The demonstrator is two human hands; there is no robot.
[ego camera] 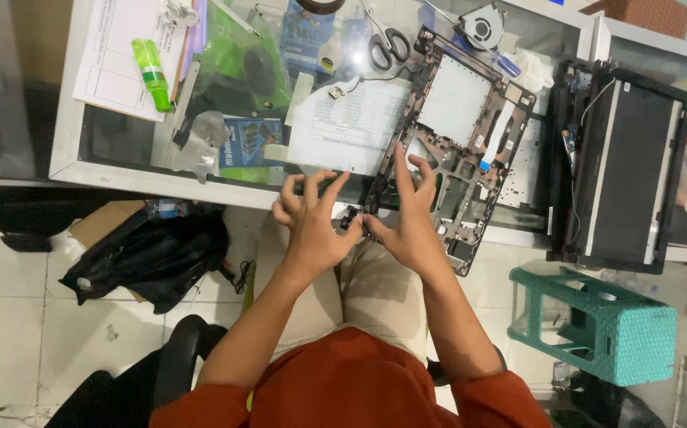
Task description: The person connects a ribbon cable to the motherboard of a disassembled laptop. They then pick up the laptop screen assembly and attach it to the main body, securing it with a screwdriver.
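Fingers: both sets spread and curled over the near corner of a stripped laptop base shell [454, 150], not clenched; fingers of the left hand [312, 226] and right hand [407, 222] meet at a small dark part [351, 218] by that corner, though whether either truly pinches it cannot be told from above.

Grip, as it appears: right hand rests on the shell's near edge, seemingly steadying it, while the left works from the side; fingertips, not palms, do the touching, as fine work would call for.

Position of the shell: lying tilted across the glass tabletop [66, 162], its near corner jutting past the edge over the person's lap, which brings that corner close to the hands.

Look of the shell: dark plastic frame, ribbed and cut with openings, a pale rectangular panel set in its far half, thin cables and a small blue tab along its right side; no keyboard or screen fitted.

Within reach: scissors [389, 46] and a small round fan [482, 24] beyond the shell, a printed sheet [351, 127] just left of it.

Further left: green bottle [152, 75] lying on a paper form.

To the right: another dark laptop body [625, 166], set apart.

Below: teal plastic stool [605, 325] on the tiled floor.
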